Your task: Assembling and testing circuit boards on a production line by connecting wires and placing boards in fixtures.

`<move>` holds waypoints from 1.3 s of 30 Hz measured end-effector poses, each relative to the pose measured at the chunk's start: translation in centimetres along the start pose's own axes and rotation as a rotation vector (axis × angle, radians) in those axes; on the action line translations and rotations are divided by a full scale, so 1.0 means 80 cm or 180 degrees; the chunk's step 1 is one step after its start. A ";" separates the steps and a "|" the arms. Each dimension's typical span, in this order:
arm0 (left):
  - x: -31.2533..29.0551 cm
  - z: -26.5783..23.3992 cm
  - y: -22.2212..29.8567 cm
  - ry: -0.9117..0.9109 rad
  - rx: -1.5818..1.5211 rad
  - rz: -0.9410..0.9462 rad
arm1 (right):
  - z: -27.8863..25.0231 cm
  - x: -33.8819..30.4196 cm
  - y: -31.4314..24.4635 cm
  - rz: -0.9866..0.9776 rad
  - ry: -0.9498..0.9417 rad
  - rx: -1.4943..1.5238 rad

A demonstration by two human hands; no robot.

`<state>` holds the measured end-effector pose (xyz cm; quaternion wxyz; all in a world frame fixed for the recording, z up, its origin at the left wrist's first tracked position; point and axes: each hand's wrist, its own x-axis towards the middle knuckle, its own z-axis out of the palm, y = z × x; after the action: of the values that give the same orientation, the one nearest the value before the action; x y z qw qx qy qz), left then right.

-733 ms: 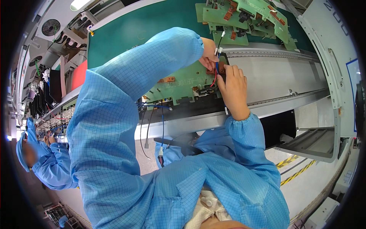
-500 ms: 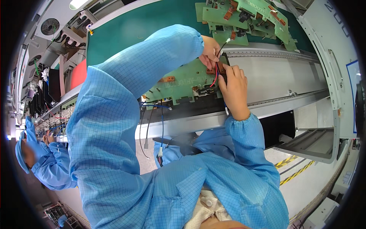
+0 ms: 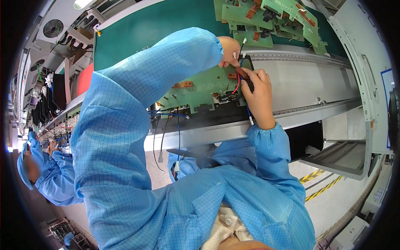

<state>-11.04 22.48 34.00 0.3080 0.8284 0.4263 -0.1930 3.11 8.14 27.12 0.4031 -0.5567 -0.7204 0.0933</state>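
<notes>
A green circuit board [image 3: 200, 89] with brown blocks and dark parts lies on a black base [image 3: 216, 118]. My left hand [image 3: 229, 51] reaches over its far right end, thumb and fingers closed on thin wires, including a black one with a white plug [image 3: 244, 40]. Close by, my right hand [image 3: 259, 91] bends its thumb and index finger around a small tilted brown block [image 3: 241, 72]; its contact is partly hidden. Red wires [image 3: 238, 85] curve below the fingertips to the board. A blue wire with a white end [image 3: 251, 121] hangs beside my right wrist.
More green boards [image 3: 266, 25] are stacked on the green mat [image 3: 175, 21] at the back. A metal rail [image 3: 300, 112] runs along the right. Loose wires [image 3: 161, 141] dangle over the near edge. Another person in blue [image 3: 52, 179] works at the far left.
My left fingers have shifted and drawn together around the wires. The brown block now shows tilted between my hands, and the white plug has moved slightly left and up.
</notes>
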 end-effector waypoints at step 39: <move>0.025 0.009 -0.036 0.1413 -0.1381 -0.0068 | 0.020 0.144 0.062 0.0657 -0.0512 0.0428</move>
<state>-12.32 24.42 31.30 0.3750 0.7607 0.5230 0.0849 4.98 20.58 28.67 0.3688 -0.5902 -0.6814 0.2266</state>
